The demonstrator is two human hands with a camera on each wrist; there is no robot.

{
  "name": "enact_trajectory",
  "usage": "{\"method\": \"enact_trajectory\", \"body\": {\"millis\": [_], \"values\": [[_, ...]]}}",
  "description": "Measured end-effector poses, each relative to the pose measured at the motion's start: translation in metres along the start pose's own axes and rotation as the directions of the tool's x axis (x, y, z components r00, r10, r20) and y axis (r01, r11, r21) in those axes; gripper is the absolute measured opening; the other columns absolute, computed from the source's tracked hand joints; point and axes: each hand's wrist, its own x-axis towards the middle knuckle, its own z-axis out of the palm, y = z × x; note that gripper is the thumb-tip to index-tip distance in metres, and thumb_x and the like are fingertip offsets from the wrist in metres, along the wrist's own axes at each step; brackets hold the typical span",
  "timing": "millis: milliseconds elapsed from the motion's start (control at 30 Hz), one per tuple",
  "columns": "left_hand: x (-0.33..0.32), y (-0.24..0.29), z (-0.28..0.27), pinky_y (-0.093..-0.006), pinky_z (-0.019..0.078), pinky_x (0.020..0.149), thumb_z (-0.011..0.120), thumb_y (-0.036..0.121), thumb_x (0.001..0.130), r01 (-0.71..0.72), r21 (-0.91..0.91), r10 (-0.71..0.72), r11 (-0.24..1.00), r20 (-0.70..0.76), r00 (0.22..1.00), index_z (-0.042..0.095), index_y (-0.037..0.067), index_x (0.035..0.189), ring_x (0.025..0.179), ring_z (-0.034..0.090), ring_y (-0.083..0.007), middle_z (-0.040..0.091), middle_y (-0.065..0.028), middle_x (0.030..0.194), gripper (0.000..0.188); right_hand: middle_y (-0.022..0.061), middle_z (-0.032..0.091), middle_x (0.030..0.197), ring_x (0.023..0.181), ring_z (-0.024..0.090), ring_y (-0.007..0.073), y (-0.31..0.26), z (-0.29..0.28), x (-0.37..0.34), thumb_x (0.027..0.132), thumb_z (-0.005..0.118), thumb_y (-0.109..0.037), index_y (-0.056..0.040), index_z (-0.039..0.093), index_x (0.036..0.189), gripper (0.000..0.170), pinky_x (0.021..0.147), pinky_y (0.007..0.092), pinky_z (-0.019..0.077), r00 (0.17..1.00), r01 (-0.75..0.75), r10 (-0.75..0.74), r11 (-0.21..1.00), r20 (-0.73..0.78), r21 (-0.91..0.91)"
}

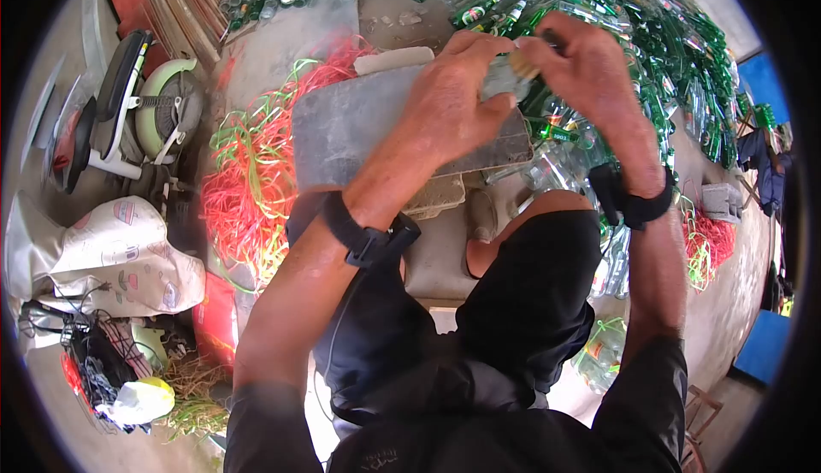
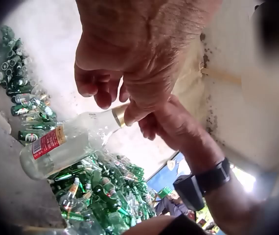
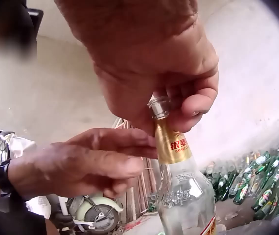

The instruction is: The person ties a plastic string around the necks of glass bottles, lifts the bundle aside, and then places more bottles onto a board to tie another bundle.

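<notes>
A clear glass bottle (image 3: 186, 196) with gold foil (image 3: 173, 147) round its neck and a bare, uncapped mouth stands between both hands. Its red label (image 2: 49, 143) faces the left wrist view, where the base overlaps a grey stone slab (image 1: 342, 127). My right hand (image 1: 590, 67) has its thumb and curled fingers on the foiled neck, just below the mouth. A small dark thing (image 1: 555, 39) shows within that hand; I cannot tell what it is. Beside the neck, my left hand (image 1: 457, 101) reaches in with fingers fairly straight and thumb apart, fingertips right at the foil.
Beyond the slab lies a large heap of mostly green bottles (image 1: 590, 11). Red and green plastic strands (image 1: 252, 156) are piled to the slab's left. A scooter (image 1: 162, 109) and a pale sack (image 1: 124, 255) stand further left. Clear bottles (image 1: 599, 357) lie near the right knee.
</notes>
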Motion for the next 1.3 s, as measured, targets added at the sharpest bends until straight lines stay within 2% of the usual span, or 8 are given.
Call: {"method": "enact_trajectory", "body": {"millis": [200, 267, 333, 867, 1033, 1133, 1200, 1300], "values": [[-0.002, -0.063, 0.011, -0.0398, 0.0513, 0.08, 0.073, 0.008, 0.076, 0.078, -0.096, -0.072, 0.992, 0.068, 0.995, 0.062, 0.004, 0.107, 0.092, 0.064, -0.0352, 0.064, -0.0159, 0.103, 0.033, 0.0192, 0.065, 0.07, 0.069, 0.067, 0.0364, -0.034, 0.042, -0.001, 0.078, 0.062, -0.032, -0.0026, 0.064, 0.08, 0.03, 0.064, 0.0456, 0.0545, 0.999, 0.042, -0.042, 0.998, -0.015, -0.043], [-0.014, -0.083, 0.015, -0.0381, 0.0518, 0.079, 0.075, 0.005, 0.075, 0.197, -0.348, -0.183, 0.917, 0.073, 0.98, 0.062, 0.003, 0.105, 0.091, 0.065, -0.0314, 0.065, -0.0146, 0.1, 0.033, 0.0172, 0.066, 0.069, 0.068, 0.068, 0.0339, -0.045, 0.051, -0.004, 0.077, 0.063, -0.029, -0.0029, 0.065, 0.079, 0.027, 0.063, 0.0444, 0.0549, 0.999, 0.038, -0.037, 0.998, 0.024, -0.043], [-0.024, -0.111, 0.013, -0.0234, 0.0497, 0.07, 0.067, -0.005, 0.08, 0.142, -0.029, -0.136, 0.989, 0.153, 0.979, 0.06, 0.005, 0.108, 0.088, 0.058, -0.006, 0.063, 0.0013, 0.099, 0.03, 0.0145, 0.065, 0.068, 0.065, 0.067, 0.0327, -0.043, 0.065, -0.005, 0.076, 0.065, -0.027, -0.0036, 0.065, 0.077, 0.024, 0.057, 0.043, 0.053, 0.987, 0.141, -0.134, 0.986, 0.083, -0.085], [-0.003, -0.126, -0.019, -0.0229, 0.0439, 0.065, 0.07, 0.007, 0.084, 0.364, -0.141, -0.373, 0.921, -0.042, 0.927, 0.066, 0.003, 0.094, 0.072, 0.054, -0.0048, 0.062, 0.0023, 0.081, 0.012, 0.0126, 0.064, 0.087, 0.067, 0.067, 0.0279, -0.029, 0.069, -0.02, 0.074, 0.064, -0.016, -0.0035, 0.064, 0.085, 0.016, 0.051, 0.0384, 0.0522, 0.993, 0.115, -0.115, 0.991, 0.014, -0.066], [0.002, -0.16, -0.035, -0.0358, 0.0503, 0.075, 0.069, 0.022, 0.087, 0.355, 0.443, -0.358, 0.824, -0.078, 0.93, 0.066, 0.004, 0.1, 0.077, 0.062, -0.0191, 0.067, -0.0037, 0.089, 0.022, 0.0137, 0.065, 0.084, 0.066, 0.067, 0.027, -0.023, 0.061, -0.025, 0.073, 0.062, -0.013, -0.0053, 0.065, 0.079, 0.01, 0.051, 0.0377, 0.0528, 0.988, 0.13, -0.121, 0.988, 0.101, -0.087], [-0.008, -0.237, -0.038, -0.0306, 0.0485, 0.062, 0.076, 0.027, 0.08, 0.165, 0.105, -0.145, 0.981, -0.178, 0.973, 0.07, 0.004, 0.088, 0.065, 0.059, -0.013, 0.067, -0.0049, 0.075, 0.026, 0.0103, 0.065, 0.08, 0.068, 0.067, 0.0242, -0.009, 0.06, -0.024, 0.072, 0.062, -0.013, -0.0064, 0.065, 0.073, 0.008, 0.051, 0.0355, 0.0532, 0.975, 0.212, -0.186, 0.939, 0.118, -0.27], [0.001, -0.167, -0.035, -0.0286, 0.0476, 0.063, 0.077, 0.024, 0.079, 0.385, 0.356, -0.327, 0.851, -0.214, 0.92, 0.07, 0.004, 0.087, 0.067, 0.058, -0.0103, 0.065, -0.0021, 0.074, 0.023, 0.0093, 0.064, 0.079, 0.073, 0.066, 0.0248, 0.005, 0.06, -0.023, 0.073, 0.062, -0.014, -0.0068, 0.066, 0.073, 0.008, 0.054, 0.0352, 0.0535, 0.974, 0.227, -0.224, 0.944, 0.042, -0.24], [0.002, -0.184, -0.034, -0.0361, 0.05, 0.065, 0.079, 0.025, 0.074, 0.414, 0.146, -0.366, 0.898, -0.272, 0.89, 0.068, 0.001, 0.084, 0.067, 0.063, -0.0194, 0.068, -0.0098, 0.074, 0.028, 0.0105, 0.062, 0.079, 0.075, 0.065, 0.0287, 0.008, 0.051, -0.023, 0.077, 0.061, -0.016, -0.006, 0.065, 0.079, 0.01, 0.06, 0.0382, 0.0525, 0.991, 0.131, -0.132, 0.985, -0.005, -0.115]]}}
